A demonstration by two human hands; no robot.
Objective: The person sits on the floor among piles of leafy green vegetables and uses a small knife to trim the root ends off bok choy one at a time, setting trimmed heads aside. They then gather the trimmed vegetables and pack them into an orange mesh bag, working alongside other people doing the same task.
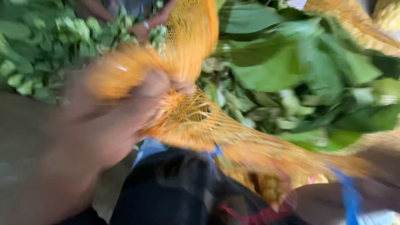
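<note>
Green leaves [291,71] fill most of the view, heaped loosely behind everything else. Orange mesh netting [200,121] stretches across them, drawn taut toward the lower right as if pulled open. Left hand [121,125], blurred, is clenched tight on a bunched part of the netting at centre, keeping it gathered. Whether the right hand grips anything cannot be told.

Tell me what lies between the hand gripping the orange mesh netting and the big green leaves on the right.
In the head view, only stretched orange mesh netting spans from the left hand to the big green leaves; motion blur hides finer detail.
</note>
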